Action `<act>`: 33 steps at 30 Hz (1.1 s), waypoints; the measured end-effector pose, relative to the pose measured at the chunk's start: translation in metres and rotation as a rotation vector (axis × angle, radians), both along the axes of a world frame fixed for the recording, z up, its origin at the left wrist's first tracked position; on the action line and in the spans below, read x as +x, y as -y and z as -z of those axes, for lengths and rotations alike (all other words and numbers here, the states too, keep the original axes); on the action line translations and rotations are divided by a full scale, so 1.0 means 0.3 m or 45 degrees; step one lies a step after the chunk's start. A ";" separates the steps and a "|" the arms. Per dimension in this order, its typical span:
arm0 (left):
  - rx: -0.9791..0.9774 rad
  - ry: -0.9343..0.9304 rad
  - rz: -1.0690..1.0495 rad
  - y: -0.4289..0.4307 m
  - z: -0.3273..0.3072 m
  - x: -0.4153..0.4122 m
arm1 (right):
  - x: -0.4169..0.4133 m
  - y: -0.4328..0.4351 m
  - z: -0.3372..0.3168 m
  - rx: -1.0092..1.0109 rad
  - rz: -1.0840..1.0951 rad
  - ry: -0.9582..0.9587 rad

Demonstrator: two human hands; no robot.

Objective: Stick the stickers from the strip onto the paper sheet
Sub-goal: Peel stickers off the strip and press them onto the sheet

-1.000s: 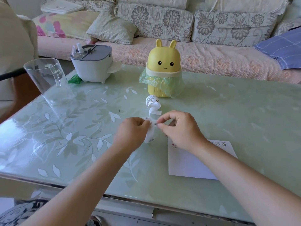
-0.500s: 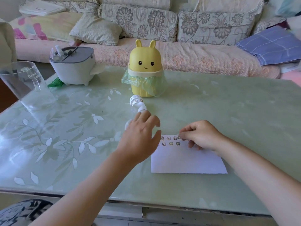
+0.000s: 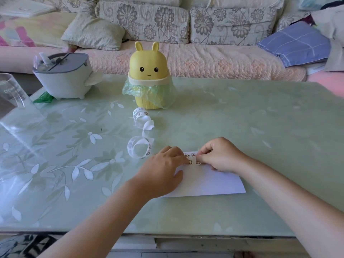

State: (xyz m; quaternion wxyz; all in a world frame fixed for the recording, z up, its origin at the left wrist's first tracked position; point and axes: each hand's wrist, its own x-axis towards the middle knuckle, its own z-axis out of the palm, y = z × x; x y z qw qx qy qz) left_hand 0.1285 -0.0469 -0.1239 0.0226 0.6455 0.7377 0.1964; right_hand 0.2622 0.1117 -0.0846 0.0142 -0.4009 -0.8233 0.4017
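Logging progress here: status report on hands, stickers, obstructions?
Left hand flat on paper sheet. Right hand pinches sticker onto sheet. Strip lies beside, untouched. Nothing blocking.

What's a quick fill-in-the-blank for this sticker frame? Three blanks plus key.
1. The curled sticker strip lies on the table, to the ____ of the paper sheet.
2. The bunny-eared bin beyond the strip is coloured ____.
3. The left hand and the right hand both touch the ____, not the strip.
Missing words: left; yellow; paper sheet.
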 end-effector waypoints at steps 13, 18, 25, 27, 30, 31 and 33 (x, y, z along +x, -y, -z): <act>0.033 -0.103 -0.019 -0.005 0.022 0.023 | -0.030 0.024 -0.002 0.250 -0.049 0.119; 0.034 -0.132 -0.042 -0.006 0.030 0.031 | -0.044 0.028 -0.014 0.423 -0.108 0.237; 0.015 -0.110 -0.014 -0.006 0.038 0.050 | 0.005 0.043 -0.015 0.755 -0.140 0.246; 0.031 -0.113 -0.025 -0.007 0.038 0.051 | 0.034 0.043 -0.005 0.755 -0.189 0.195; 0.033 -0.110 -0.030 -0.007 0.039 0.058 | 0.078 0.050 0.037 0.845 -0.361 0.147; 0.034 -0.106 -0.033 -0.008 0.039 0.062 | 0.093 0.056 0.053 0.895 -0.417 0.139; 0.025 -0.122 -0.037 -0.010 0.041 0.070 | 0.123 0.063 0.087 1.012 -0.503 0.095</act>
